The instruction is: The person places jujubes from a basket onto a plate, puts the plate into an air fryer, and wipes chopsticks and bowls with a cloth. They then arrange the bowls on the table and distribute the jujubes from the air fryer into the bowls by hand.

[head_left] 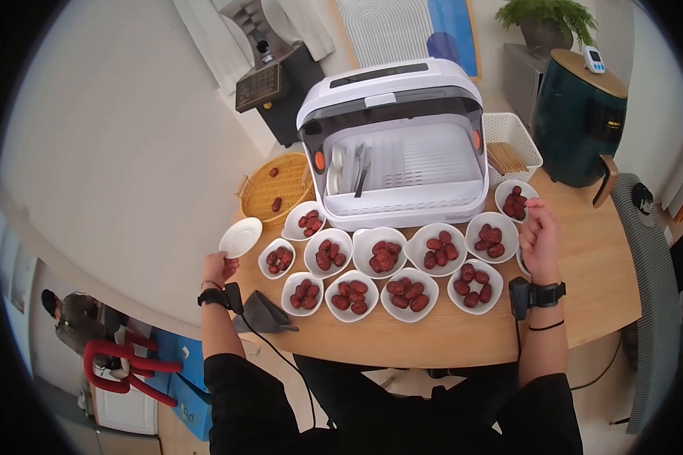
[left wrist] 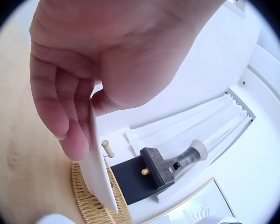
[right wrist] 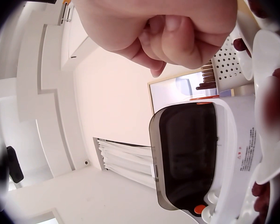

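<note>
At the table's left edge my left hand (head_left: 218,269) pinches the rim of an empty white dish (head_left: 241,238); the left wrist view shows the dish (left wrist: 97,172) edge-on below the fingers of that hand (left wrist: 107,56). My right hand (head_left: 540,243) is beside a white bowl of red dates (head_left: 515,203) at the right. Its fingers are curled in the right wrist view, where the hand (right wrist: 163,32) shows no object in it; the inside of the hand is hidden. Several white bowls of dates, such as the front one (head_left: 410,294), stand in rows between the hands.
Behind the bowls stands a white case (head_left: 402,205) with a raised clear lid. A wicker basket (head_left: 259,203) with two dates is at its left; a white perforated basket (head_left: 527,144) and a green appliance (head_left: 577,129) are at its right. Grey cloth (head_left: 264,312) lies front left.
</note>
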Motion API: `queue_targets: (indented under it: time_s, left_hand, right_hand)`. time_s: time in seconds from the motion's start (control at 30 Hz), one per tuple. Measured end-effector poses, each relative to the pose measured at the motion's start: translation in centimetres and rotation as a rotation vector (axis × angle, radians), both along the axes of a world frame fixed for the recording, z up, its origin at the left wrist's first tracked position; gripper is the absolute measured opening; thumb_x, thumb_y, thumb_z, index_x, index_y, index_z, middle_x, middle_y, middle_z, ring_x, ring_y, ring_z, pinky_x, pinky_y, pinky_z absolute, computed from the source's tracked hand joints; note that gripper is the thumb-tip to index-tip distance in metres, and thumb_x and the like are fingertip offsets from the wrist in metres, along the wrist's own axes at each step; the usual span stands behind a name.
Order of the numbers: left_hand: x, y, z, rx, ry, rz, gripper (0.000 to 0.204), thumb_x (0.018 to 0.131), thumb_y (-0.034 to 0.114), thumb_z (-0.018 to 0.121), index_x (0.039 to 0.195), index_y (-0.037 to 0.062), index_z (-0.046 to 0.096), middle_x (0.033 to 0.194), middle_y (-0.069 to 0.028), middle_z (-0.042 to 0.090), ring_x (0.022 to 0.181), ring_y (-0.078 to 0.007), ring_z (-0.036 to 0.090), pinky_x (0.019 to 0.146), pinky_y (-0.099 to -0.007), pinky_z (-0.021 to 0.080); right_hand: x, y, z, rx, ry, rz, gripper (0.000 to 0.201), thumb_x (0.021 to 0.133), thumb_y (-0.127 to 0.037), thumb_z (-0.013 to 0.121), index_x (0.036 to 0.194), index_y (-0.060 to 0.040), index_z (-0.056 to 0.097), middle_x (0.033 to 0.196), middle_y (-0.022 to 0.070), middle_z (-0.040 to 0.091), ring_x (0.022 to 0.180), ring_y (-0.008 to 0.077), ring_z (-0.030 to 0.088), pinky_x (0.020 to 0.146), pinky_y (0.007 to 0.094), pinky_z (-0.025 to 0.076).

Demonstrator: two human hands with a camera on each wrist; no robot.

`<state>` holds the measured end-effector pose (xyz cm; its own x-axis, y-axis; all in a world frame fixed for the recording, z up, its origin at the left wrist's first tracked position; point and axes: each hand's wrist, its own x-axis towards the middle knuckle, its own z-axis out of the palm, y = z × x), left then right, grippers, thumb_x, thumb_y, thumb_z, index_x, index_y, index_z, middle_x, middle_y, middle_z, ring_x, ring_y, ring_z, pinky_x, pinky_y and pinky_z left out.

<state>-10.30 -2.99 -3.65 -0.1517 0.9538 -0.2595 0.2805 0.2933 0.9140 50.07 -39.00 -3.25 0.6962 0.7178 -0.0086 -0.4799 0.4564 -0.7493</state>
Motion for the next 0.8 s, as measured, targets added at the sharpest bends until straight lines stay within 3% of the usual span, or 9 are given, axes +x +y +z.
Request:
queue_targets:
  time_s: [0.3, 0.4, 0.43, 0.5, 0.53, 0.57, 0.63, 0.7, 0.8]
  left_hand:
    - [-3.8, -3.1, -3.5, -0.125, 0.055, -0.040, 0.025, 0.092, 0.015, 0.049, 0.098, -0.0045, 0.063, 0.081, -0.0138, 0.071, 0.064, -0.0207, 0.069, 0.053, -0.0309, 0.056]
    - [-3.1, -2.9, -2.6, -0.159, 0.585, -0.170, 0.034, 0.088, 0.027, 0.062, 0.103, -0.0031, 0.060, 0.082, -0.0149, 0.070, 0.067, -0.0211, 0.069, 0.058, -0.0369, 0.054]
    - [-3.4, -2.4, -3.7, -0.160, 0.582, -0.167, 0.034, 0.088, 0.027, 0.062, 0.103, -0.0031, 0.060, 0.082, -0.0149, 0.070, 0.067, -0.0211, 0.069, 0.058, -0.0369, 0.054]
    - [-4.3, -0.6, -7.1, 0.444, 1.012, 0.046, 0.036, 0.083, 0.028, 0.063, 0.102, -0.0020, 0.059, 0.074, -0.0169, 0.069, 0.062, -0.0236, 0.069, 0.061, -0.0365, 0.055]
    - [-2.7, -2.1, -5.4, 0.527, 1.075, -0.017, 0.040, 0.081, 0.029, 0.065, 0.106, 0.0003, 0.055, 0.075, -0.0169, 0.069, 0.063, -0.0262, 0.069, 0.064, -0.0354, 0.055]
    - [-0.7, -3.4, -3.8, 0.524, 1.073, -0.014, 0.040, 0.081, 0.029, 0.065, 0.106, 0.0003, 0.055, 0.075, -0.0169, 0.069, 0.063, -0.0262, 0.069, 0.064, -0.0354, 0.055]
    - [2.9, -5.7, -1.0, 0.140, 0.678, -0.264, 0.044, 0.083, 0.028, 0.064, 0.113, -0.0003, 0.052, 0.080, -0.0152, 0.070, 0.067, -0.0243, 0.070, 0.062, -0.0351, 0.054]
    - [6.0, -8.3, 1.2, 0.039, 0.610, -0.322, 0.046, 0.084, 0.025, 0.064, 0.117, -0.0019, 0.049, 0.081, -0.0156, 0.070, 0.067, -0.0236, 0.070, 0.061, -0.0346, 0.054]
    - [7.4, -8.1, -0.4, -0.044, 0.500, -0.413, 0.052, 0.085, 0.020, 0.063, 0.125, -0.0056, 0.043, 0.083, -0.0158, 0.070, 0.068, -0.0219, 0.070, 0.059, -0.0326, 0.053]
  right_hand:
    - [-0.3, 0.4, -0.5, 0.000, -0.021, -0.001, 0.008, 0.095, -0.011, 0.051, 0.099, -0.0090, 0.057, 0.055, -0.0088, 0.027, 0.040, 0.0023, 0.021, 0.035, 0.0216, 0.014]
    - [0.1, 0.4, -0.8, 0.007, -0.029, -0.004, 0.008, 0.095, -0.011, 0.051, 0.099, -0.0088, 0.057, 0.056, -0.0088, 0.027, 0.041, 0.0024, 0.021, 0.035, 0.0217, 0.014]
    - [0.1, 0.4, -0.8, 0.002, -0.035, -0.009, 0.008, 0.095, -0.011, 0.051, 0.099, -0.0088, 0.057, 0.056, -0.0088, 0.027, 0.041, 0.0024, 0.021, 0.035, 0.0218, 0.014]
    - [0.2, 0.4, -0.9, -0.003, -0.042, -0.012, 0.008, 0.095, -0.012, 0.052, 0.099, -0.0088, 0.057, 0.056, -0.0088, 0.027, 0.041, 0.0025, 0.021, 0.036, 0.0219, 0.015]
    - [0.3, 0.4, -1.0, -0.010, -0.042, -0.020, 0.007, 0.095, -0.012, 0.052, 0.099, -0.0089, 0.057, 0.056, -0.0089, 0.027, 0.041, 0.0024, 0.021, 0.036, 0.0218, 0.015]
    - [0.3, 0.5, -0.9, -0.018, -0.043, -0.026, 0.007, 0.095, -0.012, 0.052, 0.098, -0.0089, 0.058, 0.056, -0.0089, 0.027, 0.041, 0.0024, 0.021, 0.035, 0.0217, 0.015]
    - [0.1, 0.5, -0.6, -0.030, -0.039, -0.041, 0.007, 0.095, -0.012, 0.052, 0.098, -0.0089, 0.057, 0.056, -0.0090, 0.027, 0.040, 0.0024, 0.021, 0.035, 0.0216, 0.015]
    - [-0.2, 0.7, -0.6, -0.044, -0.034, -0.058, 0.007, 0.095, -0.012, 0.052, 0.098, -0.0089, 0.057, 0.055, -0.0091, 0.028, 0.040, 0.0024, 0.021, 0.035, 0.0215, 0.015]
    - [0.0, 0.3, -0.6, 0.004, -0.034, -0.009, 0.006, 0.095, -0.011, 0.053, 0.099, -0.0083, 0.057, 0.055, -0.0092, 0.028, 0.040, 0.0026, 0.021, 0.035, 0.0214, 0.015]
